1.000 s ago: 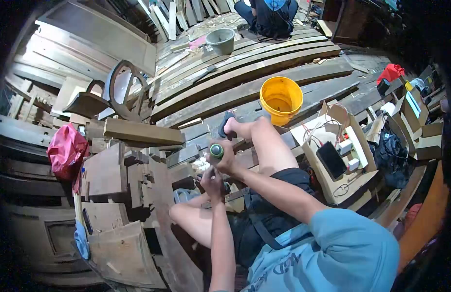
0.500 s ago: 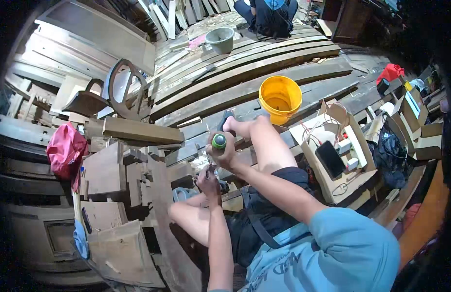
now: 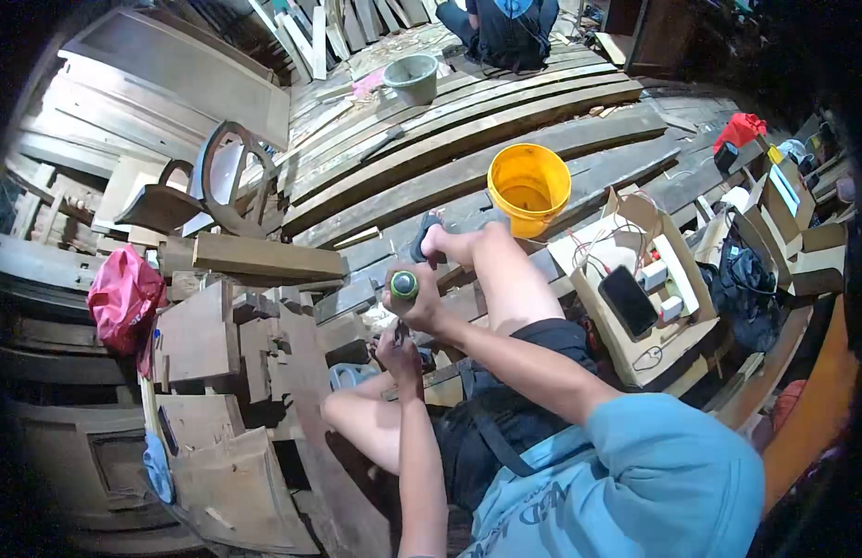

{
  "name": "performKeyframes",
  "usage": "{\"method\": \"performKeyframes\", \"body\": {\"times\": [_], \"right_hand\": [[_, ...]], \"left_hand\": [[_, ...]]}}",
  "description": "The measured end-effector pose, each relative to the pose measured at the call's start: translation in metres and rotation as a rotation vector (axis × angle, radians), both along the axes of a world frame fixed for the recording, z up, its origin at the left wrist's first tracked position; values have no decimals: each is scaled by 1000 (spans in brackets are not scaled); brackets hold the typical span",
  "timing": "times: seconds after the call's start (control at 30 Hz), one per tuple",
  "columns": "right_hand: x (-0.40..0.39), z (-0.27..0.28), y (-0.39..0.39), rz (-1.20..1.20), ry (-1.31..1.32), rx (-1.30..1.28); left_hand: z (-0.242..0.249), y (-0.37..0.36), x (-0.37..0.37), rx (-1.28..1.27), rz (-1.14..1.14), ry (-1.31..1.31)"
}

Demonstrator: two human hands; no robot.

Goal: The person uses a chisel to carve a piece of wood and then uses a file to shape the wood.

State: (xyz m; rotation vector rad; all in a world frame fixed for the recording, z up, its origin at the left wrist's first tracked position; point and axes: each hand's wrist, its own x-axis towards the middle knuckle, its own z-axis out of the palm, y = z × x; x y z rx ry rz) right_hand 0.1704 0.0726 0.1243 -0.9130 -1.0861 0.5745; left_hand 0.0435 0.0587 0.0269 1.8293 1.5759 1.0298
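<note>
My right hand is closed around a tool with a round green-and-black end that faces up toward me. The rest of this tool is hidden by my fingers, so its kind cannot be made out. Just below it, my left hand is closed, fingers pinched near a small dark piece under the tool. What that piece is stays too small to tell. Both hands are close together between my bent legs, above wooden boards.
A yellow bucket stands beyond my knee. On the right, a cardboard box holds a phone and a power strip. Stacked wooden pieces and a pink cloth are on the left. Another person sits at the back.
The tool in my right hand has moved slightly left and toward me, closer to my left hand. The whole view has shifted a little.
</note>
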Motion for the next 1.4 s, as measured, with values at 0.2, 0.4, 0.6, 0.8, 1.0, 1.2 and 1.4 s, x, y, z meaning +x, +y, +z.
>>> {"method": "performKeyframes", "body": {"times": [0.2, 0.4, 0.6, 0.8, 1.0, 1.2, 1.4], "right_hand": [[-3, -23, 0, -69, -77, -37], [-1, -21, -5, -47, 6, -124], [3, -9, -3, -37, 83, -54], [1, -1, -5, -144, 65, 20], [-3, -7, 4, -308, 8, 67], [0, 4, -5, -32, -4, -32], [0, 0, -5, -59, 26, -47]], "left_hand": [[2, -2, 4, 138, -27, -23], [-1, -7, 0, 173, -77, 14], [13, -7, 8, 173, -37, -143], [21, -12, 11, 129, -23, -146], [12, -9, 9, 92, 18, -87], [7, -9, 12, 64, 64, -56], [-6, -4, 7, 84, 83, 19]]}}
